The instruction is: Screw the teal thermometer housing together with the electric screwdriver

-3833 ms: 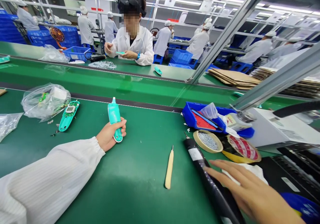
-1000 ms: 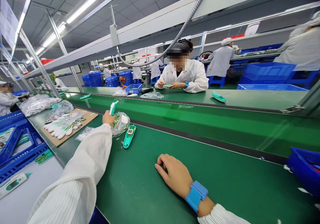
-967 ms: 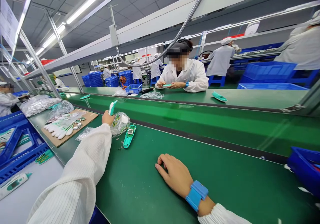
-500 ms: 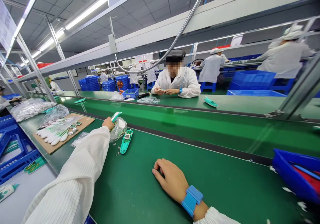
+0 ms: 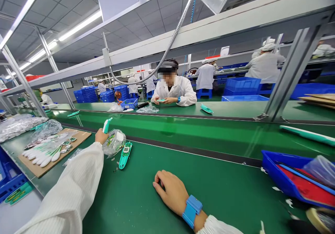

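My left hand is closed on the lower part of a white and teal handheld device, held upright at the near edge of the conveyor. Just right of it lies a clear plastic bag with small parts inside. An opened teal housing with a circuit board rests on the green bench, tiny metal bits beside it. My right hand, with a blue wrist strap, lies on the bench with curled fingers; whether anything is under them is hidden.
Cardboard with white and green parts lies at left. At right is a blue bin with red material, a tape roll near it. Across the green conveyor a person in white handles a teal piece. A teal housing lies there.
The view has turned right, showing more of the blue bin and a long white-teal device on the conveyor. The device in my left hand stands more upright. My right hand has barely changed.
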The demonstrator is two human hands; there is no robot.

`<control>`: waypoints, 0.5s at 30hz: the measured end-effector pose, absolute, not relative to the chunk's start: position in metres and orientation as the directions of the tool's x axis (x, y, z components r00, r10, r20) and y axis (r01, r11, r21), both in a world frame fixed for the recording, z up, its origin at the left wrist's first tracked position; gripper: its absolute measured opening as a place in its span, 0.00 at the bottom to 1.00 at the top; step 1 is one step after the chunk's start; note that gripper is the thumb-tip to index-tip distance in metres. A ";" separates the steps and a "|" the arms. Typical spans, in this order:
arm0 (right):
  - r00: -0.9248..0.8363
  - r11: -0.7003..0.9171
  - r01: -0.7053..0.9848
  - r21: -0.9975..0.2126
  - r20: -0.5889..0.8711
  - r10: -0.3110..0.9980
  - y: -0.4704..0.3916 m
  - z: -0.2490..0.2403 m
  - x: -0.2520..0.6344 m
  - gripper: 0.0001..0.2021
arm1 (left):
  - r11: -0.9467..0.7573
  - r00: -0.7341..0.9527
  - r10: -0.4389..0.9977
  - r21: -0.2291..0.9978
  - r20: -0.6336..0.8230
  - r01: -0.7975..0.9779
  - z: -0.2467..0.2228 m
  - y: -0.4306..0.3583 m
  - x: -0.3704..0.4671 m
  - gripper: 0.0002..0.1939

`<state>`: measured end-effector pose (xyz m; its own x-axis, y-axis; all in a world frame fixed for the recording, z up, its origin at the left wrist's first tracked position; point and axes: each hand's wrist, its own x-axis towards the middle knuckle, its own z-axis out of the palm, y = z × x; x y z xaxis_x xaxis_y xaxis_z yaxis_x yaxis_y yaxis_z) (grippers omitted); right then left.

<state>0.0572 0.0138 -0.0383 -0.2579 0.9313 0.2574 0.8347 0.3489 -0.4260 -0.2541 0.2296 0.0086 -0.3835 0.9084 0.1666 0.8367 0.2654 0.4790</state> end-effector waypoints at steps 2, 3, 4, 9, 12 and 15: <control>-0.254 0.346 0.833 -0.432 0.256 0.933 0.013 -0.038 0.057 0.05 | 0.270 -0.372 0.918 0.477 0.134 0.837 0.003 0.232 -0.247 0.15; -0.253 0.345 0.832 -0.435 0.256 0.933 0.013 -0.038 0.057 0.05 | 0.276 -0.371 0.921 0.476 0.117 0.835 0.000 0.234 -0.243 0.15; -0.252 0.344 0.830 -0.439 0.256 0.933 0.012 -0.037 0.057 0.05 | 0.284 -0.373 0.922 0.478 0.102 0.831 -0.003 0.235 -0.239 0.15; -0.240 0.335 0.806 -0.488 0.248 0.938 0.011 -0.038 0.058 0.05 | 0.308 -0.412 0.906 0.524 0.092 0.794 -0.004 0.231 -0.233 0.14; -0.221 0.323 0.767 -0.554 0.245 0.944 0.008 -0.041 0.059 0.04 | 0.286 -0.445 0.882 0.578 0.152 0.764 0.007 0.220 -0.236 0.12; -0.175 0.292 0.696 -0.656 0.239 0.955 0.005 -0.043 0.059 0.05 | 0.207 -0.465 0.851 0.658 0.245 0.724 0.026 0.203 -0.229 0.14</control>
